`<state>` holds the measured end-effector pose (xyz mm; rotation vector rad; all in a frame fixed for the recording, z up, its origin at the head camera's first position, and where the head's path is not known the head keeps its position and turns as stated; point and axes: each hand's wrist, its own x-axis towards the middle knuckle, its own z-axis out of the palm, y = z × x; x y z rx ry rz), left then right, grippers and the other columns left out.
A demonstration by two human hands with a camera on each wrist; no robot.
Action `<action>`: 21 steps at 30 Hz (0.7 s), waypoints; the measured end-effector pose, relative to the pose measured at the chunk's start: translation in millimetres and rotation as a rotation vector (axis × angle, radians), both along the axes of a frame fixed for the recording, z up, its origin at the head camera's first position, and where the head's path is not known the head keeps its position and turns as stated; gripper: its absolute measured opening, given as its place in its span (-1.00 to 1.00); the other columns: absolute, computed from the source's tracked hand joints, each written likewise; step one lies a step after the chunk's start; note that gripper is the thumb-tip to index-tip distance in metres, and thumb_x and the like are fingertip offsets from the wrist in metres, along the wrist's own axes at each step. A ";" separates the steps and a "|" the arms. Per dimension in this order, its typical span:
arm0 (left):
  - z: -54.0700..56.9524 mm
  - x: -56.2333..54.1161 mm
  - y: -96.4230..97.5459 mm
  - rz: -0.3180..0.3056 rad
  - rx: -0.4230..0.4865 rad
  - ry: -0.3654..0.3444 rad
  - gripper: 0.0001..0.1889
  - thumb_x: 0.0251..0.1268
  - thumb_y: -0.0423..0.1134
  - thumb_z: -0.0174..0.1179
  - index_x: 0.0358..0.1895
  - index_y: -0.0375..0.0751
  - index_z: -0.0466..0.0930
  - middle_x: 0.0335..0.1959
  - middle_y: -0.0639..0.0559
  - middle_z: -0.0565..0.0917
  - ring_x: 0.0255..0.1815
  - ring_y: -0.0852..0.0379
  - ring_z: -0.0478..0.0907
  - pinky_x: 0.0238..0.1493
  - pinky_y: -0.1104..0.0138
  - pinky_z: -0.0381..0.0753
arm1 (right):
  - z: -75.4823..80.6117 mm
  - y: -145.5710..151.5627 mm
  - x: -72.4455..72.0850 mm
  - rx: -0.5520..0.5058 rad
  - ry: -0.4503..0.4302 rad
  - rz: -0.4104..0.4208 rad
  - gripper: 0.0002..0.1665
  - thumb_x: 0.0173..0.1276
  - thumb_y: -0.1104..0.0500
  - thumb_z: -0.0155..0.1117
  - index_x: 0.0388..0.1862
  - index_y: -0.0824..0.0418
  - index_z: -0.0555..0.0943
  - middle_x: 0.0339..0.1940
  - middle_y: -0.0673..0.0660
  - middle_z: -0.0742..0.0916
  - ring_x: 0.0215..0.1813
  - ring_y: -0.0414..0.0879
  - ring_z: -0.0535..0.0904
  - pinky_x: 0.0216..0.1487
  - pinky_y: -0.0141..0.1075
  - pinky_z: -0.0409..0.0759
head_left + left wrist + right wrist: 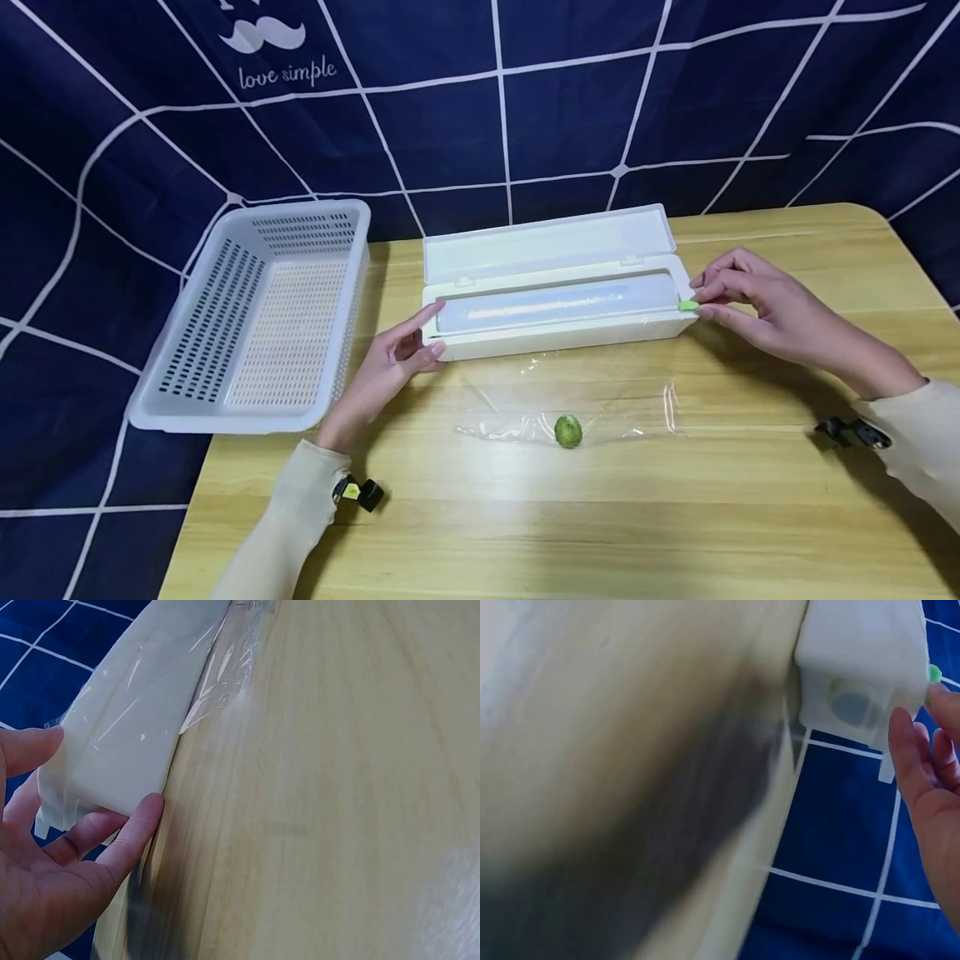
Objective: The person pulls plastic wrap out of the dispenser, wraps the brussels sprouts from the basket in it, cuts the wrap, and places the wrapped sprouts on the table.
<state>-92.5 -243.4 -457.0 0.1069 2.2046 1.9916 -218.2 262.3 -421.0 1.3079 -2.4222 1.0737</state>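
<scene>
Pale sleeves (285,517) enter at both lower sides of the head view, reaching over a wood-grained bench (487,533) to a white box (562,337) with its lid (547,242) tipped back and a film roll (555,305) lying inside. Around the box's left end the left hand (385,360) curves its fingers in a grip, while the right hand (776,310) pinches a small green tab (687,306) at the other end. On the bench in front of the box spreads a clear sheet (498,419), a round green fruit (568,432) at its near edge; I cannot tell whether the fruit lies over or under it. Only the head view takes in that fruit and the slotted white basket (358,287) left of the box. From the left wrist, film can be seen running down the box's front wall; from the right, the box's end wall shows a round bluish shape (853,709), and just a sliver of green appears by the fingertips.
</scene>
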 end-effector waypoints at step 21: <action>-0.5 3.9 4.5 0.049 -0.151 0.060 -0.37 0.62 -0.18 0.34 0.65 0.27 0.43 -0.33 -0.11 0.38 -0.28 -0.01 0.46 -0.25 0.32 0.44 | -11.3 0.4 12.1 -0.022 -0.067 -0.061 -0.66 0.29 0.68 0.42 -0.10 0.36 0.68 -0.01 0.13 0.67 0.12 -0.32 0.54 0.10 -0.63 0.57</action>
